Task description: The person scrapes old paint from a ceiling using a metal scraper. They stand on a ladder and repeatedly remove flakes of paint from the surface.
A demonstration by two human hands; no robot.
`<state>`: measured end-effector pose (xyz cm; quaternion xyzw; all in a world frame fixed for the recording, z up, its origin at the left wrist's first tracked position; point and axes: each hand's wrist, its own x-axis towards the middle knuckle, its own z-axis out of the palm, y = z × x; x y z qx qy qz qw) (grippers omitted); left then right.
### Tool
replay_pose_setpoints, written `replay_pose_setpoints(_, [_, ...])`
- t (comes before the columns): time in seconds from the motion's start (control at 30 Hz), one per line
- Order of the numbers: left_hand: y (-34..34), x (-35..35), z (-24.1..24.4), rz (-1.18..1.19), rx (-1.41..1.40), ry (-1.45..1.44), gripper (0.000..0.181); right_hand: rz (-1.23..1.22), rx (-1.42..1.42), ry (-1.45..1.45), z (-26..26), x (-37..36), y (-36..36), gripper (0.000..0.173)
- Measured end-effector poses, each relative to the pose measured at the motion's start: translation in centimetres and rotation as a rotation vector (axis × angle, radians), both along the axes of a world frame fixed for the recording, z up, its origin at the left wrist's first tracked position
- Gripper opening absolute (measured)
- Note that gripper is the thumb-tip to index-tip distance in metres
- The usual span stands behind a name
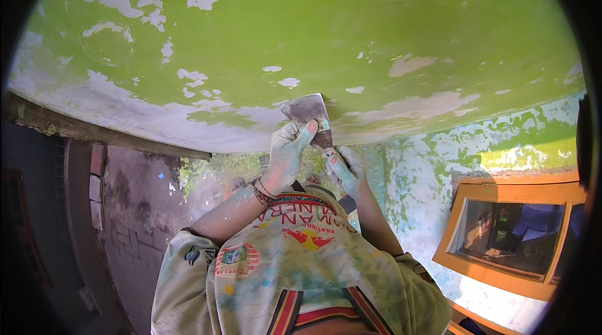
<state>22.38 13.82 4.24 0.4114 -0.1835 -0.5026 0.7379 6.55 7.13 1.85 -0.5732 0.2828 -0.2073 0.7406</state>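
A metal putty knife [304, 108] points up and away from me, its wide blade edge close to the peeling wall [282, 19]. I cannot tell whether the edge touches the paint. My left hand [288, 147] pinches the blade from the left, thumb laid flat across its face. Lower down, my right hand [347, 169] is closed around the handle end, which its fingers mostly hide. Pale dust coats both hands. Green paint covers most of the wall, with bare whitish patches and flaked edges, the widest along its lower part.
To the right, an orange wooden window frame [498, 276] with glass juts from a blotchy side wall [414, 194]. A stained paved floor [136, 208] lies below on the left, beside a rough ledge [108, 130]. Paint flakes litter the ground beneath my hands.
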Motion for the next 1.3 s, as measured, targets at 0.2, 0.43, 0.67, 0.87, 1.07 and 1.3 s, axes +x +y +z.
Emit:
replay_pose_setpoints(0.2, [0.0, -1.6, 0.7, -0.284, 0.203, 0.343, 0.048, 0.076, -0.698, 0.224, 6.9, -4.4, -3.9, 0.035])
replay_pose_setpoints(0.43, [1.3, -1.9, 6.0, -0.144, -0.065, 0.06, 0.033, -0.058, -0.687, 0.389, 16.3, -6.4, -5.2, 0.031])
replay_pose_setpoints(0.67, [-0.1, -4.8, 6.4, -0.314, -0.248, -0.42, 0.089, 0.052, -0.694, 0.568, 17.5, -3.6, -7.0, 0.029])
replay_pose_setpoints(0.87, [-1.0, -4.6, 7.0, -0.319, -0.322, -0.678, 0.1, -0.126, -0.527, 0.452, 19.8, -4.4, -5.8, 0.029])
replay_pose_setpoints(1.07, [-0.6, -5.1, 6.4, -0.3, -0.299, -0.88, 0.108, -0.107, -0.602, 0.477, 18.7, -4.8, -5.2, 0.03])
replay_pose_setpoints(1.3, [-0.7, -5.7, 4.3, -0.181, -0.172, -0.917, 0.113, 0.062, -0.846, 0.47, 16.5, -3.4, -4.7, 0.03])
